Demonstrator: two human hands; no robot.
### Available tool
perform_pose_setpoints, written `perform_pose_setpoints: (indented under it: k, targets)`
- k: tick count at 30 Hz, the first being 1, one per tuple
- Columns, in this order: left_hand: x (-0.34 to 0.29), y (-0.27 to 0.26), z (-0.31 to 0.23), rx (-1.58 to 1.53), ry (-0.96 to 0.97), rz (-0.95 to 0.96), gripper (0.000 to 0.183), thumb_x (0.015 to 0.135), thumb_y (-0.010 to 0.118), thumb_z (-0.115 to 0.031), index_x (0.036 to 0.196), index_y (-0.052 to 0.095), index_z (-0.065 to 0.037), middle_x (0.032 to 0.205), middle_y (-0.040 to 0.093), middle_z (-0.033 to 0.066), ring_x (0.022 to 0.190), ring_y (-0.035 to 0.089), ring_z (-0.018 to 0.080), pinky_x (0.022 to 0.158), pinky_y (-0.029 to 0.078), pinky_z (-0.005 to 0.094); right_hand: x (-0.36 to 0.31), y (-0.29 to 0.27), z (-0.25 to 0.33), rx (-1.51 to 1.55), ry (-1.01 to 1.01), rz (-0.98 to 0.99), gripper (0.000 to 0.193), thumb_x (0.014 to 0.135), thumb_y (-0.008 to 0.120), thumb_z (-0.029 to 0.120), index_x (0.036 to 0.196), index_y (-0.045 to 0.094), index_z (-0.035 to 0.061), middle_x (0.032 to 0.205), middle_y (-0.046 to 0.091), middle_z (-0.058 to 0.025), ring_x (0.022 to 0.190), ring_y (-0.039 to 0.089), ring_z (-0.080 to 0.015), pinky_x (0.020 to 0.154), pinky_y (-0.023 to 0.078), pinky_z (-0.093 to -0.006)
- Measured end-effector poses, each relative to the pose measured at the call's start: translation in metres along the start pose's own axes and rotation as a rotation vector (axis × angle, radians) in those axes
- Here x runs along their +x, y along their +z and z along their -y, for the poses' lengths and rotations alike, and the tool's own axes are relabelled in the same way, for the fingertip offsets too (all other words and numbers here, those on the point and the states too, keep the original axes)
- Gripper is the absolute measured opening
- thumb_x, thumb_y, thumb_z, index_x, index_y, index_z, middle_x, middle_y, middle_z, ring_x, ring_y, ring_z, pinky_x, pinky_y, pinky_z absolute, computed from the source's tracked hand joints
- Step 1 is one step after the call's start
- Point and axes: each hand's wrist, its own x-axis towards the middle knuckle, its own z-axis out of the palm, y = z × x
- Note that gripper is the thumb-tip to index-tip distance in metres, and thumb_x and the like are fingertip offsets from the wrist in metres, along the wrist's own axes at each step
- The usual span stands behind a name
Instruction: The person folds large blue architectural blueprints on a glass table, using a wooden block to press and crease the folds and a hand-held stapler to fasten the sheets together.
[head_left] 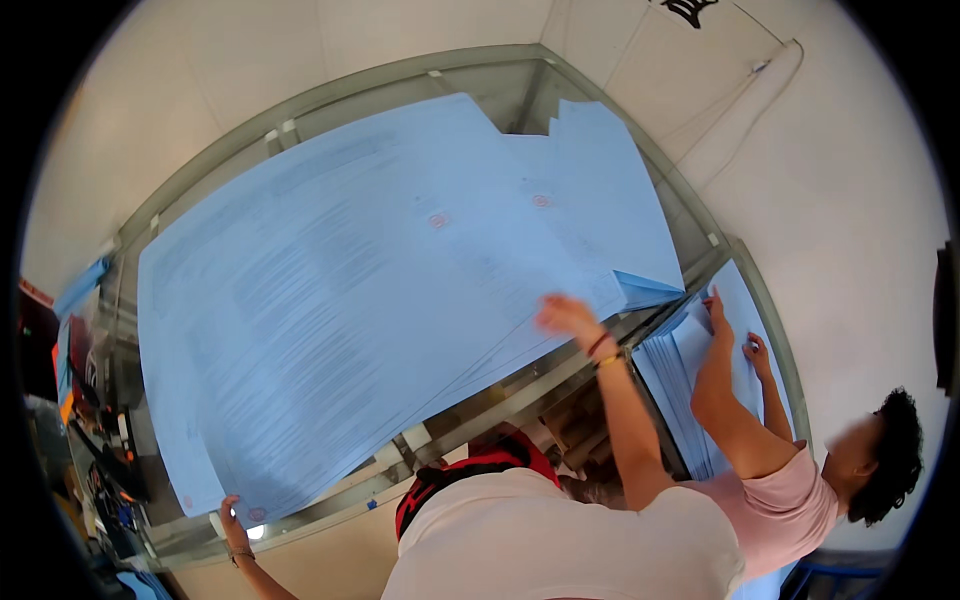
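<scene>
Here, blue sheets (350, 270) over glass (505, 100), pale wall (830, 220)

Right hand (570, 317) is blurred; contact with the blue sheets (430, 290) can't be confirmed. Fine print (312, 240) can't be read. Left forearm (260, 575) is cut off by the bottom edge.

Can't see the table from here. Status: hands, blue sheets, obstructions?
Left hand at near-left corner of blue sheets; right hand, blurred, by near edge. Sheets spread across table. Co-worker at separate blue stack, right side, not blocking.
</scene>
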Motion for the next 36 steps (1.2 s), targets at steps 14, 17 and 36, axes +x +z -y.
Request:
perform_pose_setpoints:
  k: [14, 17, 36]
  targets:
    - [-0.015, 0.023, 0.021, 0.770, -0.305, -0.384, 0.042, 0.073, 0.051, -0.008, 0.115, 0.051, -0.002, 0.091, 0.058, 0.0142, 0.075, 0.055, 0.0260, 0.068, 0.045, 0.0353, 0.091, -0.358, 0.020, -0.763, 0.221, -0.709, 0.088, 0.061, 0.068, 0.059, 0.110, 0.051, -0.0127, 0.108, 0.056, -0.0235, 0.103, 0.053, -0.0316, 0.087, 0.041, -0.0364]
    - [0.014, 0.061, -0.009, 0.825, -0.382, -0.306, 0.038, 0.072, 0.051, -0.005, 0.110, 0.053, -0.001, 0.095, 0.059, 0.0183, 0.086, 0.058, 0.0330, 0.074, 0.046, 0.0387, 0.088, -0.386, 0.033, -0.716, 0.303, -0.700, 0.080, 0.061, 0.073, 0.051, 0.110, 0.054, -0.0093, 0.109, 0.057, -0.0196, 0.101, 0.053, -0.0312, 0.088, 0.041, -0.0349]
    - [0.034, 0.044, 0.019, 0.610, -0.589, -0.404, 0.032, 0.069, 0.065, -0.016, 0.095, 0.058, 0.001, 0.090, 0.062, 0.0191, 0.083, 0.061, 0.0303, 0.070, 0.048, 0.0376, 0.054, -0.287, 0.299, -1.515, -0.195, -0.947, 0.048, 0.061, 0.073, 0.033, 0.077, 0.059, -0.0091, 0.072, 0.062, -0.0221, 0.070, 0.060, -0.0344, 0.066, 0.046, -0.0407]
